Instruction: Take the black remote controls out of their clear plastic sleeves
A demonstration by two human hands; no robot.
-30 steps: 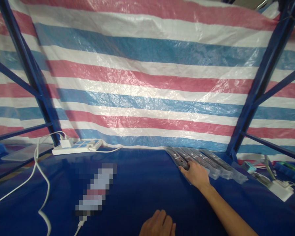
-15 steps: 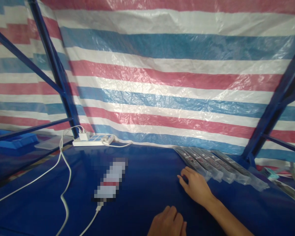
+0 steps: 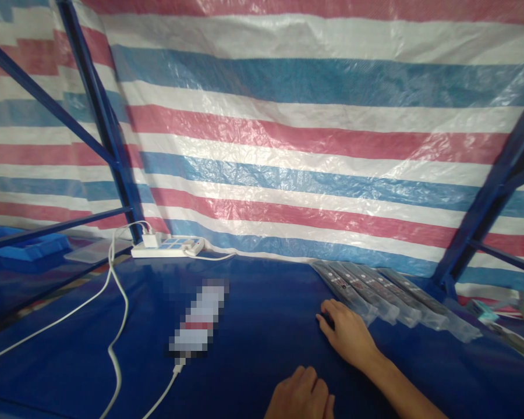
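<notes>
My right hand (image 3: 347, 333) rests on the blue tabletop (image 3: 253, 326), thumb apart from loosely bent fingers, with nothing seen between them. Just beyond and to the right of it lies a row of several dark, flat packets in clear plastic sleeves (image 3: 386, 288); the nearest sleeve end is close to my knuckles. At the bottom edge, my left hand (image 3: 301, 396) is partly cut off, its fingers curled together, palm hidden and nothing visible in it. Left of both hands, a phone-like device (image 3: 198, 320), blurred into blocks, lies with a white cable (image 3: 168, 387) plugged in.
A white power strip (image 3: 168, 247) with a charger sits at the back left, trailing white cables (image 3: 113, 326). Blue metal posts (image 3: 484, 203) stand on both sides before a striped plastic sheet (image 3: 297, 157). Blue trays (image 3: 30, 247) lie far left; mixed items (image 3: 502, 323) lie far right.
The camera view has turned very slightly, so everything sits a little further right. Both hands keep their pose and place on the table.
</notes>
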